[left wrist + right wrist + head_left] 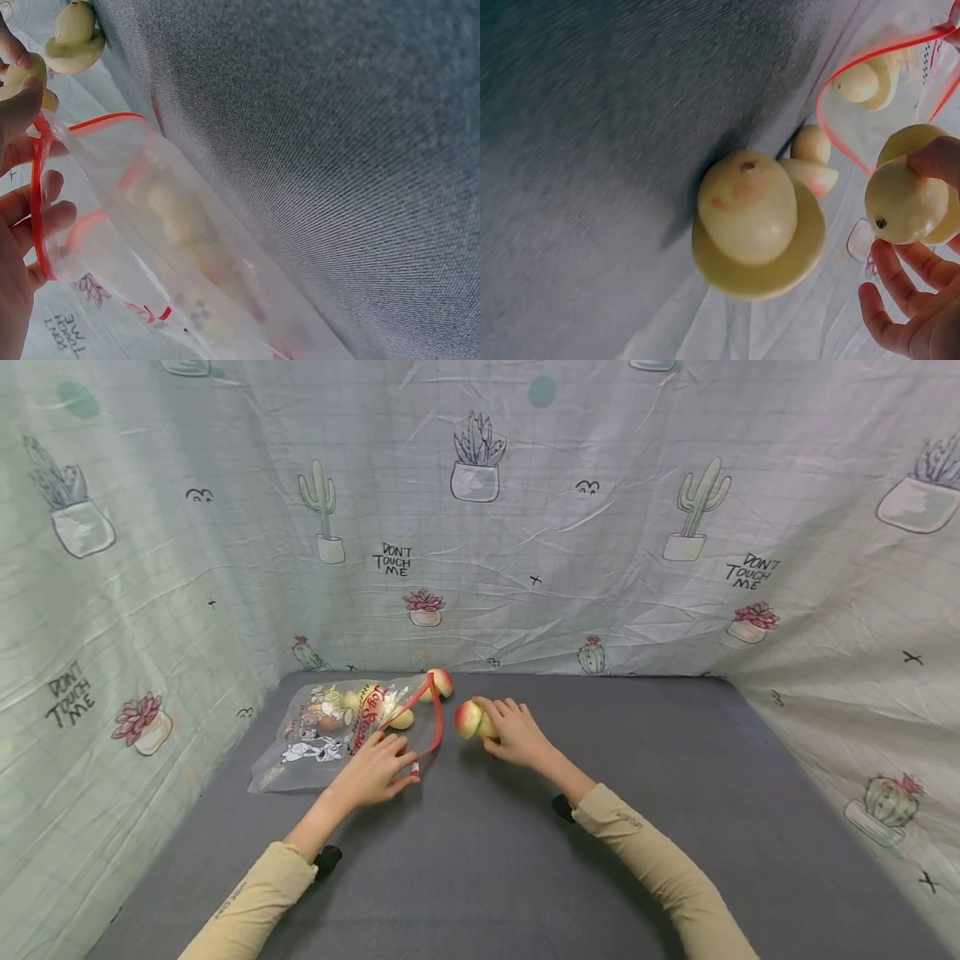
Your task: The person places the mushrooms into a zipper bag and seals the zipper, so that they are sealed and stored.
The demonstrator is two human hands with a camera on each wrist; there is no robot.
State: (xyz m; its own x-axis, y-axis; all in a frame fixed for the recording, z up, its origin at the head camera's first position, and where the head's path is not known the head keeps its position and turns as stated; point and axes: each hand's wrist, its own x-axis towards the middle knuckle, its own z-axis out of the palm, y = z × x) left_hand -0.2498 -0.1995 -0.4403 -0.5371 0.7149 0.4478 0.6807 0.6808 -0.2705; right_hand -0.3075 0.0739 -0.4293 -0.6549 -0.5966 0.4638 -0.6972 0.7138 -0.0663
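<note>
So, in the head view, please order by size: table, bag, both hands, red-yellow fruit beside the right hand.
Table
Bag
Left hand and right hand: too alike to rank
Red-yellow fruit

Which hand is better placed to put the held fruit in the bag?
Probably the right hand: it grips the fruit near the open mouth of the bag, while the left hand holds the bag's red rim; taking that hand away might let the mouth close.
</note>
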